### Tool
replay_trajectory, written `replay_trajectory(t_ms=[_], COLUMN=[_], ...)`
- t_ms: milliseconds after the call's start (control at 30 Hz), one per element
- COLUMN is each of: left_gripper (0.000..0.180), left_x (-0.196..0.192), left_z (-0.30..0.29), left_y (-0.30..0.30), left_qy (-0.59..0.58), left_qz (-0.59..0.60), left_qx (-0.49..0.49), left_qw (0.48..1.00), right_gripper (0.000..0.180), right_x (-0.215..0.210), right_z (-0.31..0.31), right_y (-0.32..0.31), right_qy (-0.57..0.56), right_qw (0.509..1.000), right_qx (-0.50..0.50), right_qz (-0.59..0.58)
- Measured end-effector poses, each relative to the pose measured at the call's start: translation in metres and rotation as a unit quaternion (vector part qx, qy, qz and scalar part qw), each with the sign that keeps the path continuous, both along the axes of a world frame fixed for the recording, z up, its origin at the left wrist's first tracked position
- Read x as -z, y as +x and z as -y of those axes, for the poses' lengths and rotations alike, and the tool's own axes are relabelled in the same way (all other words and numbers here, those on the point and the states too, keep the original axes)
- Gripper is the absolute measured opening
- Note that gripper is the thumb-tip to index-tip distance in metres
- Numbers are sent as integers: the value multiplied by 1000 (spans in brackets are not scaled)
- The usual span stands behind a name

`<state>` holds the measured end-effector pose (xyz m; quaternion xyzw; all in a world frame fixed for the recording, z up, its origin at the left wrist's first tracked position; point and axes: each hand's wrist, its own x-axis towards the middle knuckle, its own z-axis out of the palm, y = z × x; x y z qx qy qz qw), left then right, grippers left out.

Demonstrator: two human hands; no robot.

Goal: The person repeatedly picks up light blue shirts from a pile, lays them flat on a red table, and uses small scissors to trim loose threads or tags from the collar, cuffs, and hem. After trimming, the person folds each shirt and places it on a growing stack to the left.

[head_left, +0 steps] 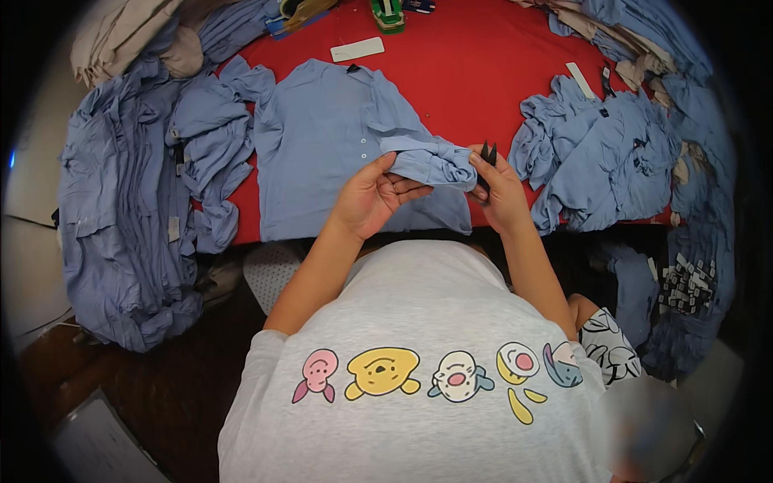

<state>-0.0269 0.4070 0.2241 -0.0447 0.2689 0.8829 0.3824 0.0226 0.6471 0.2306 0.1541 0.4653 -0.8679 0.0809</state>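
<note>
The red table (463, 68) carries a blue shirt (310, 153), heaped garments (608, 165) and a white strip (357, 50)

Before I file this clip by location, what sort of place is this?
Probably a garment workroom: piles of blue garments, a red tabletop, and a black pointed tool in the right hand.

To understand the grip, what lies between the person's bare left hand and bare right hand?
The head view shows bunched light-blue fabric between the left hand and right hand, touching both.
</note>
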Motion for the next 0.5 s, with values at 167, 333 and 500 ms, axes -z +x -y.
replay_trajectory(t_ms=[167, 333, 500], left_gripper=[39, 39, 30], left_x=[0, 21, 90], left_z=[22, 79, 163], left_y=[-5, -23, -56], left_qy=[-153, -337, -586], left_qz=[-97, -123, -156], left_qx=[49, -43, -321], left_qw=[982, 932, 727], right_gripper=[11, 28, 34], right_x=[-17, -68, -31], right_z=[-38, -167, -168], right_y=[-41, -82, -67], right_qy=[69, 18, 87], right_qw=[989, 921, 943], right_qx=[111, 309, 266], right_qz=[-71, -236, -180])
